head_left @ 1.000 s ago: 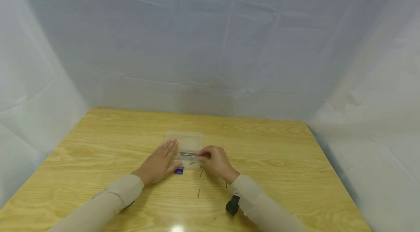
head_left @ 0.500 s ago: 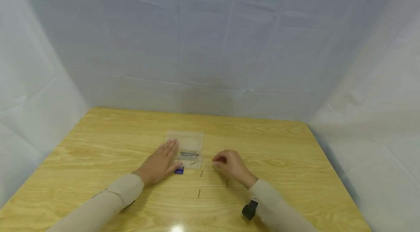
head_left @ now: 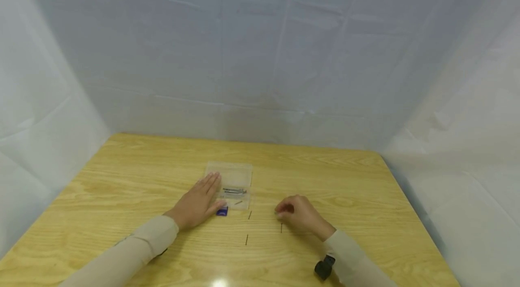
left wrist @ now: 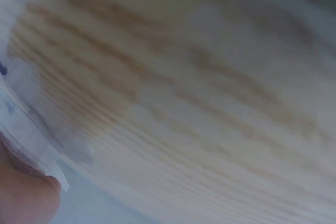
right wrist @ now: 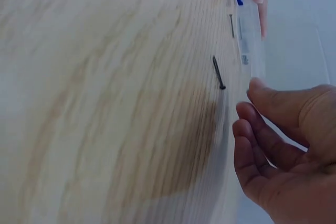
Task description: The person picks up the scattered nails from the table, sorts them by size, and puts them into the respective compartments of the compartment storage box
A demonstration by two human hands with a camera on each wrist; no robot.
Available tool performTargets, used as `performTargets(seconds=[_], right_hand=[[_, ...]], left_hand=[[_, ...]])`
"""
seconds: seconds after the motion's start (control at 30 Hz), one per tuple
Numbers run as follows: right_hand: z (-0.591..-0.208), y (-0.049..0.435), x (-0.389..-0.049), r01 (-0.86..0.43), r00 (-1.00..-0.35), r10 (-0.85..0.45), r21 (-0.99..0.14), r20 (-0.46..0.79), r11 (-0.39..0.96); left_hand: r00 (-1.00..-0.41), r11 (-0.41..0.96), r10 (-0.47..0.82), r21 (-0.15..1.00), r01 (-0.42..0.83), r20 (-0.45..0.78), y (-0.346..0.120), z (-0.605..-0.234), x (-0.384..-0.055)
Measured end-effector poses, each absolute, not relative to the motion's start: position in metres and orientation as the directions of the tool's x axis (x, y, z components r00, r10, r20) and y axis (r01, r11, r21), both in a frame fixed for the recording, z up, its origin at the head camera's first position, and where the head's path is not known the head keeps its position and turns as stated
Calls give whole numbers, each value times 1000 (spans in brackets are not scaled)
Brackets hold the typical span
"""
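Observation:
A clear plastic box (head_left: pixel 229 172) lies opened flat on the table, with several nails (head_left: pixel 234 191) grouped inside and a single one nearer its front. My left hand (head_left: pixel 195 201) rests on the box's left side, fingers straight, thumb by the blue label (head_left: pixel 221 211). In the left wrist view, only a digit (left wrist: pixel 29 195) beside the box's clear edge (left wrist: pixel 31 129) shows. My right hand (head_left: pixel 302 215) hovers right of the box, near a loose dark nail (head_left: pixel 281 228). In the right wrist view its fingers are loosely bent, apart from the thumb and from the nail (right wrist: pixel 218 72).
Two more loose nails lie on the wooden table (head_left: pixel 345 187): one nail (head_left: pixel 249 215) just in front of the box, another nail (head_left: pixel 246 239) closer to me. A thin dark line (head_left: pixel 251 178) runs beside the lid's right edge. White sheeting (head_left: pixel 260 52) surrounds the table.
My right hand has left the nails in the box and moved right and toward me, to near the loose nail. The left hand has stayed on the box.

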State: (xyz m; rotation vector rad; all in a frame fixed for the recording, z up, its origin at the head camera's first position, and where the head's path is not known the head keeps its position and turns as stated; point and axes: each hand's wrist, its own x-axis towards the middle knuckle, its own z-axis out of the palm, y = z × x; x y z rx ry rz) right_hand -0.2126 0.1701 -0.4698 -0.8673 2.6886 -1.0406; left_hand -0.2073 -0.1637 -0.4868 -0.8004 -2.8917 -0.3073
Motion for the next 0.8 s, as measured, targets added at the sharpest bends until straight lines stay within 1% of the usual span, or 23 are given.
performTargets(seconds=[0.23, 0.33, 0.6, 0.8], right_hand=[[-470, 186, -216, -468, -738, -674, -704, -21, 534], [-468, 189, -217, -460, -714, -698, -718, -51, 523], [-466, 188, -218, -506, -674, -738, -698, -48, 507], [-465, 186, -218, -559, -646, -762, -660, -33, 502]], left_hand=[[-854, 841, 493, 159, 517, 167, -163, -485, -206], [-854, 841, 492, 162, 516, 167, -163, -485, -206], [-843, 829, 499, 175, 532, 201, -162, -488, -207], [-851, 837, 494, 166, 521, 176, -162, -486, -206]])
